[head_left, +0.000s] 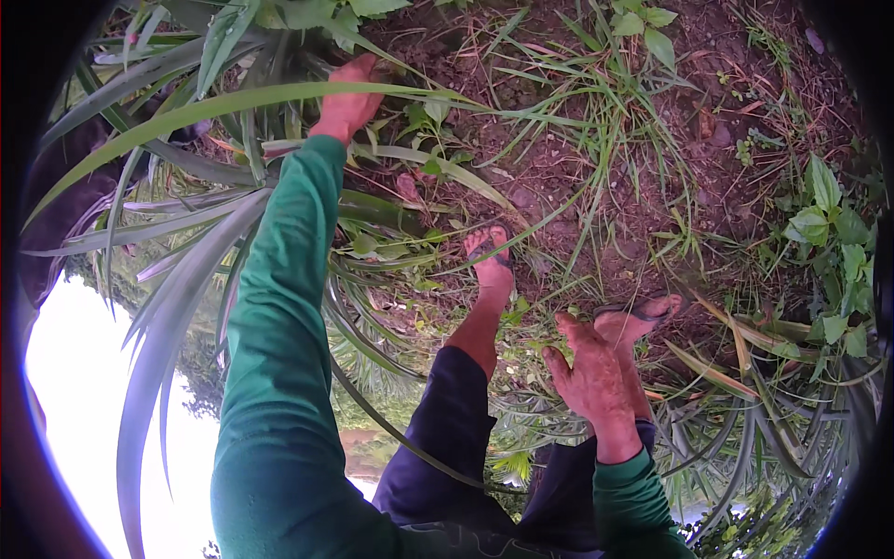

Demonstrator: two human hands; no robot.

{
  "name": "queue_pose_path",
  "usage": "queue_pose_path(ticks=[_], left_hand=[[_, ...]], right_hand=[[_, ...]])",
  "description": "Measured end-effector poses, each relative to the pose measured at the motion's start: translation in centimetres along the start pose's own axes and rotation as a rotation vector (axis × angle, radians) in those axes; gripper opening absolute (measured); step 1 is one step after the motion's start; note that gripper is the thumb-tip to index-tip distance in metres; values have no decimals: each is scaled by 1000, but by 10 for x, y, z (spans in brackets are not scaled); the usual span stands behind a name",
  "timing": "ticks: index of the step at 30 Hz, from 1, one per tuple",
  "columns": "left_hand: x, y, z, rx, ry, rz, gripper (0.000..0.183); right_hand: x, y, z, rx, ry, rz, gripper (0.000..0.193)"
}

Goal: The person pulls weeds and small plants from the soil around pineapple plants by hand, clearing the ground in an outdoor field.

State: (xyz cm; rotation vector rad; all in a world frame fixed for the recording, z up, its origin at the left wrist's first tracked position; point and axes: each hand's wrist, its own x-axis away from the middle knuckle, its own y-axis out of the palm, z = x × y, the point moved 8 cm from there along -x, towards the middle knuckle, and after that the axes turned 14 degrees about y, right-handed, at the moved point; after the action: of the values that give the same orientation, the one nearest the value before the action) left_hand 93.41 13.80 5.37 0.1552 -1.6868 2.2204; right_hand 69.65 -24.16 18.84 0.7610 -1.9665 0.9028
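My left hand (352, 98) reaches out at the upper left, low among long strap-like leaves and weeds near the soil. Its fingers point down and are mostly hidden, so what they touch does not show. One long green leaf (279, 90) arches across in front of its wrist. Lower down, my right hand (589, 377) hangs in front of my right leg with thumb and forefinger apart, and nothing shows in it. Both arms wear green sleeves.
Spiky, long-leaved plants (186, 242) crowd the left side, with more plants (764, 419) at the lower right. Grass tufts (605, 112) grow from reddish-brown soil (708, 177) strewn with dry stalks. My sandalled left foot (491, 261) and right foot (633, 321) stand on the ground.
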Motion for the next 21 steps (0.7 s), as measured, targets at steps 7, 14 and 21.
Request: queue_pose_path(ticks=[7,14,21], left_hand=[[1,24,-44,-597,19,-170,18],[-14,-28,17,-229,77,-136,34],[-81,-68,53,-778,370,377,54]], right_hand=[[-2,-1,-11,-11,9,-25,44],[-3,-10,9,-102,59,-16,49],[-6,-1,1,-98,50,-32,48]])
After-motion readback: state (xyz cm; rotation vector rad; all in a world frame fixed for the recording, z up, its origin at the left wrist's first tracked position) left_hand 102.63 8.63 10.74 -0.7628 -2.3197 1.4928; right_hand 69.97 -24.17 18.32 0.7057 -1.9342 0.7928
